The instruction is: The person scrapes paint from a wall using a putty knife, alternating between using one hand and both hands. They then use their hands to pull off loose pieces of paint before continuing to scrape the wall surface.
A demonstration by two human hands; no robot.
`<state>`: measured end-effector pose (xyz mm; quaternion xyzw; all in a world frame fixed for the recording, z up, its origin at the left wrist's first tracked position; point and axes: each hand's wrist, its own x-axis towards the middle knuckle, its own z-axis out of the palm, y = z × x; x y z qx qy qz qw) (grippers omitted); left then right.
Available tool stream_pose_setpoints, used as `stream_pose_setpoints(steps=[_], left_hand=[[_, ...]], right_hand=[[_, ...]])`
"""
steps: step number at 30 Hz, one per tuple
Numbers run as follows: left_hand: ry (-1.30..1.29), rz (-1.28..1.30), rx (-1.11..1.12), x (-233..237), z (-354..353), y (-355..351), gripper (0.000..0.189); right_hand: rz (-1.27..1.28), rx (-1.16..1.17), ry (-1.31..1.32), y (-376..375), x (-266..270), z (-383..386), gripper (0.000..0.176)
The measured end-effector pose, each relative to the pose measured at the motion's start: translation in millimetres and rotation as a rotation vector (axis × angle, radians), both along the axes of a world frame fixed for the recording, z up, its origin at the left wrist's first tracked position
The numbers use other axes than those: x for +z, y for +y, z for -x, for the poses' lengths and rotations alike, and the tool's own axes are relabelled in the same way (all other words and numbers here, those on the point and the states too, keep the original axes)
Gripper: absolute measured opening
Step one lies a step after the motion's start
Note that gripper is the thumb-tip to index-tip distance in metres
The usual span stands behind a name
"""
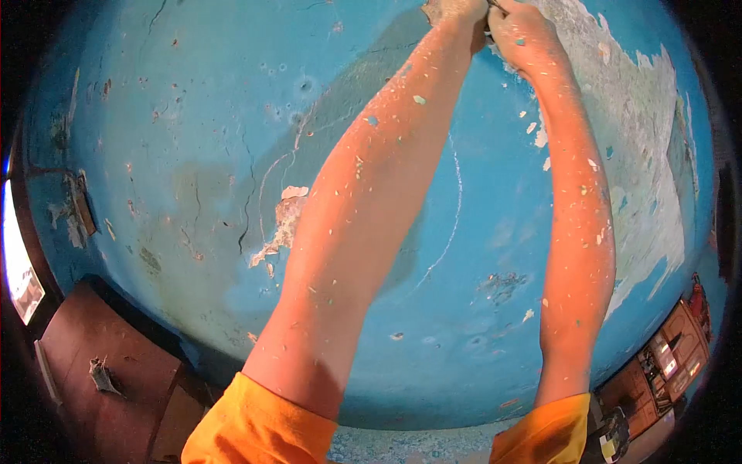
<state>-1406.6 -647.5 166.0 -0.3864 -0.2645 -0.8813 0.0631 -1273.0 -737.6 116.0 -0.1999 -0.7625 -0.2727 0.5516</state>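
Both my arms, speckled with paint flakes, reach up a blue painted wall (348, 255) to the top edge of the view. My right hand (525, 37) is closed around a slim dark object (492, 8), mostly hidden and cut off, whose kind I cannot tell. Close beside it on the left, my left hand (461, 9) is at the wall, its fingers beyond the frame. A chipped spot (430, 11) shows next to the left hand. Right of my right hand, a large grey-white patch (641, 147) lies bare where the blue paint is gone.
Cracks and another chipped patch (284, 224) mark the wall left of my left forearm. At lower left stands a brown wooden surface (100, 340) with a small crumpled item (102, 376) on it, near a bright opening (19, 263). A wooden cabinet (657, 367) appears at lower right.
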Motion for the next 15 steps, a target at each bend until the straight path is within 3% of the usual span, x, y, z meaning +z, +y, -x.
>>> stream_pose_setpoints(steps=[1,4,5,8,12,14,15], left_hand=[[0.084,0.042,-0.659,-8,-7,-24,0.033],[0.237,0.115,-0.728,-37,-33,-66,0.035],[0.339,0.212,-0.850,-34,-25,-40,0.036],[0.208,0.208,-0.598,-30,-10,-21,0.043],[0.319,0.119,-0.498,-47,-5,-41,0.052],[0.397,0.227,0.079,-58,-14,-69,0.053],[0.370,0.120,0.461,-62,-15,-66,0.047]], right_hand=[[-0.012,-0.011,0.015,-6,-3,-1,0.030],[0.027,-0.055,0.039,-9,-7,-12,0.030],[0.045,-0.048,0.064,-7,-13,-13,0.030],[-0.082,-0.031,0.148,18,-5,-9,0.034],[0.053,-0.030,-0.016,3,-1,-14,0.036],[0.036,-0.045,-0.026,-14,-10,-17,0.035],[0.024,-0.047,-0.029,-9,-3,-9,0.035]])
